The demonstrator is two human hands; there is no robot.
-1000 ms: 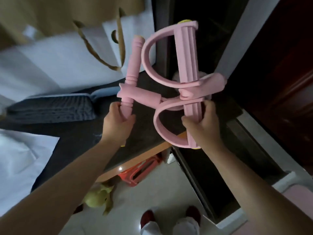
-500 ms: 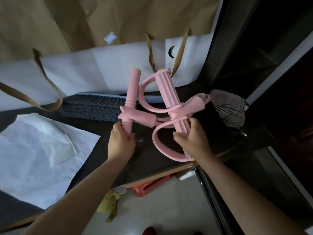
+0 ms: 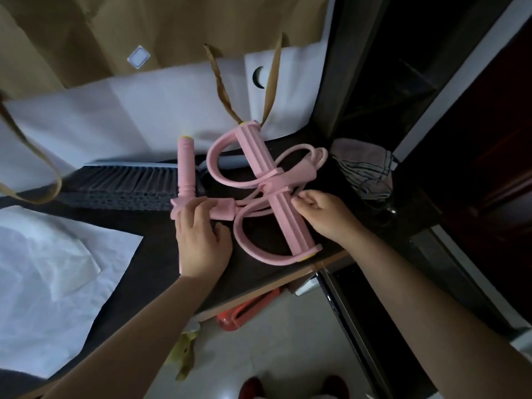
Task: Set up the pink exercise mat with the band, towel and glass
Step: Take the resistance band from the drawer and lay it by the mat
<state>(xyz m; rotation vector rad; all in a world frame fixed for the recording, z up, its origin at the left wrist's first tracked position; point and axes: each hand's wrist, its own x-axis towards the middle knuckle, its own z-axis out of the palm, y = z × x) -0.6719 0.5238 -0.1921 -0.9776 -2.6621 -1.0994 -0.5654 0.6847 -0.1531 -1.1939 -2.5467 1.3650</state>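
**A:** What was the biggest thing in view?

**B:** A dark counter (image 3: 138, 272) ran from the lower left toward the right. White paper bags (image 3: 138, 122) with tan handles stood along its far edge, and a crumpled sheet of white paper (image 3: 51, 280) lay over its left end.

**A:** And the exercise band?

**B:** The pink band (image 3: 273, 194) lay on the counter near its front right corner: a long ribbed bar, two foot loops, thin cords, and a separate handle bar pointing toward the far edge. The near end of the ribbed bar sat close to the counter's front edge.

**A:** What were the hands doing?

**B:** The left hand (image 3: 198, 240) lay flat over the near part of the handle bar, fingers straight, pressing rather than gripping. The right hand (image 3: 325, 214) was at the middle of the ribbed bar, its fingertips curled and pinching where the cords cross; exactly which part they held was hard to tell.

**A:** Anything else there?

**B:** A dark-bristled brush (image 3: 123, 182) lay behind the band, beside the bags. A striped towel (image 3: 365, 171), bunched up, sat at the counter's right end, near the band's cords. Below the counter, on a pale floor, were something orange (image 3: 244, 312) and something yellow-green (image 3: 184, 358).
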